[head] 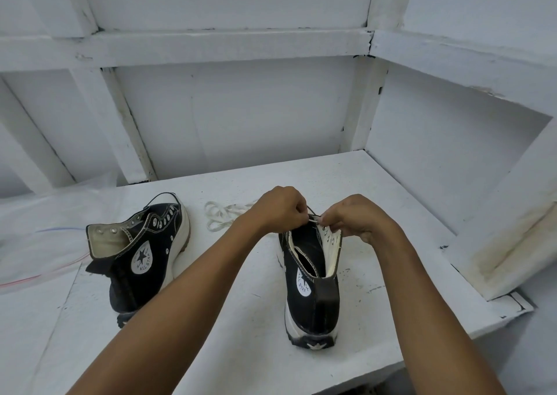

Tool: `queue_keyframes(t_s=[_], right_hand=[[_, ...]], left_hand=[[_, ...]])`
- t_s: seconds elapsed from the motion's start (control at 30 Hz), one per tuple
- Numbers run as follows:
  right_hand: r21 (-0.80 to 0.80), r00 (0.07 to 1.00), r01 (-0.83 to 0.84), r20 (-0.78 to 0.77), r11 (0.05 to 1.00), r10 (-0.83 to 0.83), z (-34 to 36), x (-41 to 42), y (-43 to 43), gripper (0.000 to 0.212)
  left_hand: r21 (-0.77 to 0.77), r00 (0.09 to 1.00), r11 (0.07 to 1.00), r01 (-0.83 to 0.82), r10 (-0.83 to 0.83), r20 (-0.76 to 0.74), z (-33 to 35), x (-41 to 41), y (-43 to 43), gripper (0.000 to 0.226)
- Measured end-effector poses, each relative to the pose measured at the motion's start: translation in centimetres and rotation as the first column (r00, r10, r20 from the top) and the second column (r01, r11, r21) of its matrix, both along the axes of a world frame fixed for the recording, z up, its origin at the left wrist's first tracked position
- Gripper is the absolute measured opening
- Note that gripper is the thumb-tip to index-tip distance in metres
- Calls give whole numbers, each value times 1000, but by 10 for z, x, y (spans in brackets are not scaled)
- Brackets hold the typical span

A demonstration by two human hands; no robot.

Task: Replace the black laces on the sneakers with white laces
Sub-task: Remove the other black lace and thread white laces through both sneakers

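Fig. — Head view, as I read it from the remote station.

(a) Tabletop [376, 189]: white, carries everything; plastic sheet [45, 244] over its left edge.

(b) L shoe [144, 256]: black high-top near the left edge, tipped onto its side, toe to the back. Eyelets look bare, no lace of either colour, so I judge the black lace is out and the white one not yet in.

(c) R shoe [310, 298]: upright at centre-right, heel to the front edge, tongue area open. The upper eyelets I can see are empty; the lower rows are hidden by the hands.

(d) L hand [277, 210] and R hand [355, 220]: both over the R shoe's toe end, fingers curled, pinching a thin lace end [313, 220] between them. Strand looks dark w/ a pale tip; I can't tell for sure which lace it is.

(e) White laces [220, 215]: loose bundle toward the back edge, between the two shoes, just beside the L hand.

Progress, est.: removal done or nearly so; threading of white laces barely begun at most. Both shoes left to lace.
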State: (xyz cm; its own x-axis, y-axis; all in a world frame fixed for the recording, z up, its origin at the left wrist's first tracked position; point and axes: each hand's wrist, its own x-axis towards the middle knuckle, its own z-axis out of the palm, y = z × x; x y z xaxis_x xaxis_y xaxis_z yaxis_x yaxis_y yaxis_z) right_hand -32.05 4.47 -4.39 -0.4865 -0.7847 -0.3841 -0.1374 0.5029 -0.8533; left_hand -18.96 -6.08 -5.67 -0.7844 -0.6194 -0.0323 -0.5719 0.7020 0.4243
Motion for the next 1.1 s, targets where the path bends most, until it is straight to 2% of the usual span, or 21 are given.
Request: queue_keyframes(t_s=[0.17, 0.23, 0.33, 0.47, 0.53, 0.6, 0.67, 0.8, 0.9, 0.97, 1.1], right_hand=[[-28, 999, -32, 43, 999, 33, -1, -2, 1, 8], [-35, 995, -62, 82, 997, 65, -2, -3, 2, 14], [-6, 996, -81, 47, 997, 81, -9, -4, 1, 20], [-21, 999, -23, 35, 1000, 23, -13, -2, -4, 20], [-102, 982, 86, 174, 991, -67, -13, -3, -8, 20], [-190, 922, 210, 364, 959, -129, -10, -4, -12, 20], [-223, 887, 293, 425, 930, -178, -9, -7, -15, 21], [-196, 956, 220, 236, 956, -171, -14, -11, -17, 21], [-88, 999, 5, 38, 996, -1, -16, -12, -15, 12], [43, 987, -129, -93, 991, 133, -16, -15, -12, 25], [154, 947, -291, -92, 944, 307, -9, -19, -6, 41]], left_hand=[[24, 999, 999, 48, -47, -10, 1, -1, -1, 14], [47, 998, 997, 61, -60, -27, 0, -2, -1, 14], [79, 997, 995, 67, -63, -50, -2, -3, 0, 13], [177, 994, 983, 47, -28, -108, -5, 2, -8, 9], [229, 989, 973, 22, 12, -148, -6, 6, -11, 9], [239, 985, 971, -3, 44, -165, -6, 9, -14, 14], [271, 982, 962, -20, 69, -173, -5, 14, -16, 19], [389, 982, 920, -49, 116, -150, -4, 24, -17, 19], [356, 988, 932, -63, 109, -109, -1, 30, -19, 14], [384, 992, 920, -76, 107, -59, 3, 36, -21, 14], [429, 991, 894, -127, 103, 79, 9, 46, -24, 16]])
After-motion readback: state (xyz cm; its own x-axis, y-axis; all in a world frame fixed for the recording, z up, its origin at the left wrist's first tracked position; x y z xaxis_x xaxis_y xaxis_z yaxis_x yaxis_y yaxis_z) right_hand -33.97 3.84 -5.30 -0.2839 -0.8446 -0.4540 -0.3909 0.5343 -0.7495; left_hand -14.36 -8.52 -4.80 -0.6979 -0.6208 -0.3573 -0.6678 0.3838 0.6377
